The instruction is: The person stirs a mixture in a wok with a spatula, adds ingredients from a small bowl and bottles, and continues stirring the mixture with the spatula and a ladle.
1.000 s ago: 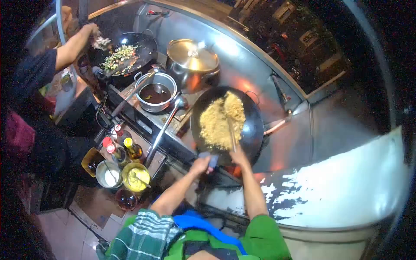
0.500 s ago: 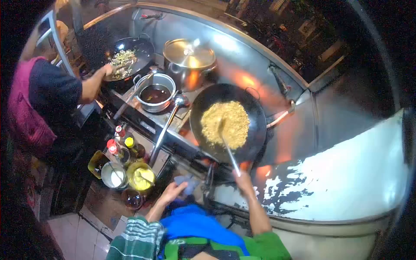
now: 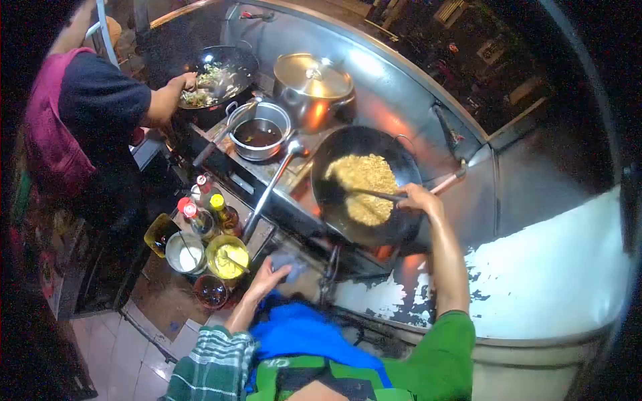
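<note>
My right hand (image 3: 420, 199) is closed around the handle of a spatula (image 3: 381, 194), above the right side of a large dark wok (image 3: 332, 210). The spatula's blade is down in crumbly yellow food (image 3: 369, 175) that looks like fried rice, and I cannot see its edge. My left hand (image 3: 269, 275) grips a folded grey-blue cloth (image 3: 291, 269) just below the stove front, apart from the wok. Close to its left stand a tub of yellow paste (image 3: 231, 257) with a utensil in it and a bowl of white powder (image 3: 187, 255).
A ladle (image 3: 273, 184) lies across the stove beside a pot of dark liquid (image 3: 259, 137). Behind them stands a lidded steel pot (image 3: 313, 77). At left, a co-worker (image 3: 100, 100) stirs food in a second wok (image 3: 241, 63). Sauce bottles (image 3: 200, 220) stand near the tubs.
My right hand has moved up and right over the wok, swinging the spatula from steep to nearly level. The food has shifted and split. My left hand still holds the cloth.
</note>
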Tool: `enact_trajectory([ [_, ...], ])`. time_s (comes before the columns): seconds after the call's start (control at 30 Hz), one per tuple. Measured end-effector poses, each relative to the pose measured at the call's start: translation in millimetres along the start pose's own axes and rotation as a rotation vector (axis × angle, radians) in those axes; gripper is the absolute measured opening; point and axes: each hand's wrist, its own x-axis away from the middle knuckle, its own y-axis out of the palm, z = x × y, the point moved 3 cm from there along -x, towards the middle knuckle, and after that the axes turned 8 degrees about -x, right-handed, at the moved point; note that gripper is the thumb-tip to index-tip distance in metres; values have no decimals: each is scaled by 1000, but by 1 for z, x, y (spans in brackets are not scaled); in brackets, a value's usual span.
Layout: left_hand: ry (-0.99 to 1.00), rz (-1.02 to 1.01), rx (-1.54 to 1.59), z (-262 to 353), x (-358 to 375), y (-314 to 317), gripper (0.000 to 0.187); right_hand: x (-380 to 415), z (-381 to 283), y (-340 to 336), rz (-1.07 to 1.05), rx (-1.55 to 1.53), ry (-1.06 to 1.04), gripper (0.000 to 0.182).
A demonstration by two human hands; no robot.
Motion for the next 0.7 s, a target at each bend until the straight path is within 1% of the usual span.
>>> enact_trajectory([
  [0.07, 19, -13, 45, -6, -1, 3, 48, 3, 7, -24, -42, 158, -243, 40],
  [0.1, 1, -38, 2, 15, 7, 5, 50, 28, -16, -45, -117, 142, -120, 38],
  [0.13, -5, -33, 1, 10, 7, 4, 50, 61, -44, -69, -194, 127, 3, 36],
  [0.17, 5, -88, 16, 0, 3, 4, 50, 68, -53, -74, -199, 128, -2, 36],
  [0.2, 20, -143, 32, -8, -5, 6, 50, 75, -58, -74, -294, 129, 70, 34],
  [0.23, 43, -165, -24, -13, -14, 10, 47, 79, -59, -72, -389, 129, 149, 33],
  [0.27, 39, -174, -24, -20, -23, 14, 47, 66, -53, -58, -390, 124, 158, 33],
  [0.33, 52, -193, -207, -16, -40, 33, 48, 32, -25, -20, -100, 162, 55, 29],
  [0.37, 108, -244, -352, -1, -47, 41, 53, 32, -10, -18, -87, 156, 69, 29],
  [0.4, 115, -254, -363, 6, -56, 49, 53, 32, 5, -22, -27, 210, 38, 28],
  [0.43, 150, -214, -377, 13, -65, 55, 53, 36, 5, -29, 26, 268, 1, 28],
  [0.47, 178, -172, -387, 16, -73, 62, 53, 53, 11, -42, 47, 208, -29, 25],
  [0.5, 249, -118, -410, 10, -91, 71, 59, 76, -18, -53, -18, 278, 166, 26],
  [0.53, 249, -113, -411, 16, -99, 79, 59, 92, -39, -58, -79, 349, 361, 27],
  [0.6, 64, -59, -589, 29, -119, 92, 67, 78, -15, -21, 67, 523, 245, 17],
  [0.63, 75, -67, -590, 27, -134, 101, 67, 60, -13, 3, 205, 605, 248, 14],
  [0.67, 36, -43, -522, 15, -157, 111, 68, 47, -14, 22, 321, 576, 116, 18],
  [0.7, -8, -21, -456, 1, -177, 120, 70, 37, -13, 32, 306, 539, 165, 21],
])
